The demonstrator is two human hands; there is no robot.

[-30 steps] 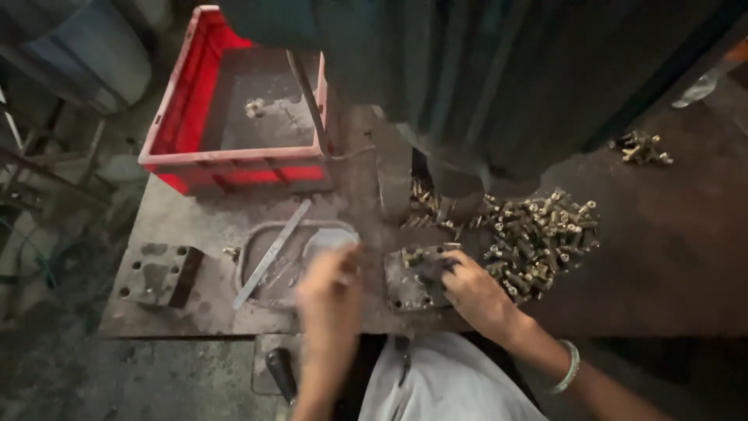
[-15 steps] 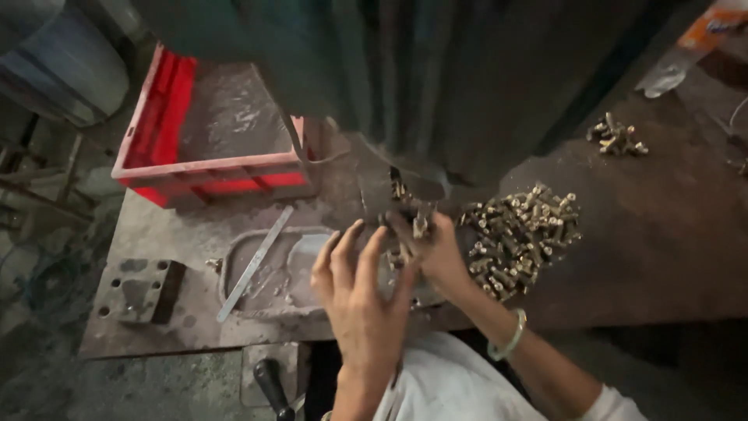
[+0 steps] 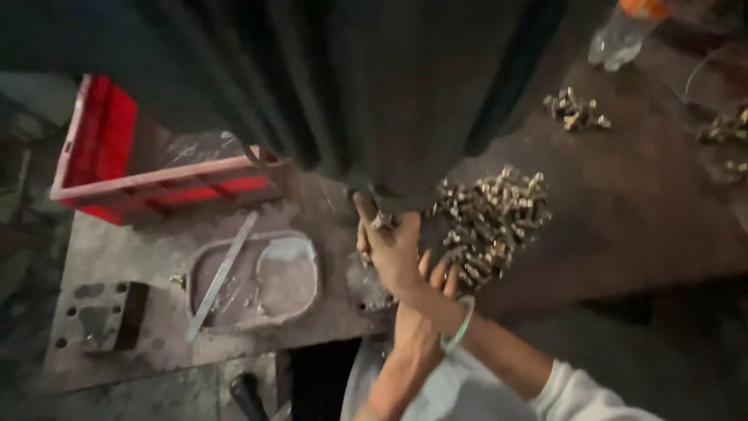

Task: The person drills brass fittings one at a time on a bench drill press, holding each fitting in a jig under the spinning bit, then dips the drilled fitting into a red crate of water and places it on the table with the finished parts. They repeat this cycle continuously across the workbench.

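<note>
Dark green machine body (image 3: 374, 86) fills 12 o'clock. Worn grey steel work table (image 3: 140, 257) below it; red plastic crate (image 3: 148, 183) at 10 o'clock. Heap of small brass fittings (image 3: 491, 214) at 3 o'clock of my hands.

Right hand (image 3: 393, 249) up at machine base, fingers pinched around small brass part (image 3: 382, 222). Left hand (image 3: 425, 312) crosses beneath right wrist; grip I cannot tell.

My judgement: seat part squarely, keep fingertips outside tool path.

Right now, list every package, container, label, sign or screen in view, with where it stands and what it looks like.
Red plastic crate: far left on the metal bench, rectangular, open-topped, grey inside.
Clear plastic bottle: top right edge of view, lying tilted, with an orange band; any label is too blurred to make out.
Signs and screens: none visible.
</note>
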